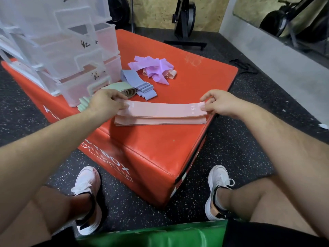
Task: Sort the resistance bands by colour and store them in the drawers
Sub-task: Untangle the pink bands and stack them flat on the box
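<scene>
Seated over a red padded gym box (160, 148) on speckled black rubber flooring (240, 139), a person's left hand (105, 102) and right hand (218, 102) each pinch an end of a pink resistance band (160, 108) atop a pink stack, beside clear plastic drawers (71, 68).

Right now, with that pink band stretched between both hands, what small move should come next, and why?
Probably lay the pink band flat on the pink stack just beneath it. The left hand and right hand pinch its ends, it lines up with the stack, and the colour matches.
</scene>
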Available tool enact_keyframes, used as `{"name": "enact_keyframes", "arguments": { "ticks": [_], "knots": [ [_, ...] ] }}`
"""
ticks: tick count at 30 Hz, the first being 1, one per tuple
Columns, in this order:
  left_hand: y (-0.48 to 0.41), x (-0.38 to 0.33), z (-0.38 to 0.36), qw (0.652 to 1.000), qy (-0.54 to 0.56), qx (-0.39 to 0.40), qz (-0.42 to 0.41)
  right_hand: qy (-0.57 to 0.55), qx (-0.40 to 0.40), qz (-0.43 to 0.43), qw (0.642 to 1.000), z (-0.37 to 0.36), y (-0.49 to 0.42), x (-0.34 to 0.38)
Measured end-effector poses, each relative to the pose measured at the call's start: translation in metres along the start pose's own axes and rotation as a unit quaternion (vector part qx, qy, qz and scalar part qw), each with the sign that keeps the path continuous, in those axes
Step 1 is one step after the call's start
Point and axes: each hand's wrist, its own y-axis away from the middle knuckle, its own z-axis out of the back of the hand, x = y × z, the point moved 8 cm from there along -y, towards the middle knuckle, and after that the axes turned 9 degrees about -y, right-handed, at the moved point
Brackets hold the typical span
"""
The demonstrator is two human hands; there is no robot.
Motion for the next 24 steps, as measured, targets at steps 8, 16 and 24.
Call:
{"name": "enact_keyframes", "arguments": {
  "ticks": [8,16,24],
  "knots": [
    [0.009,0.009,-0.016,0.991,-0.129,0.037,-0.029,0.026,-0.044,0.016,0.999,-0.016,0.004,-0.016],
    [0.020,0.003,-0.020,0.976,-0.185,-0.012,-0.116,0.131,-0.039,0.053,0.989,-0.027,0.012,-0.008],
    [0.023,-0.006,-0.021,0.946,-0.297,0.000,-0.129,0.173,-0.022,0.065,0.982,-0.028,0.012,-0.012]
  ]
}}
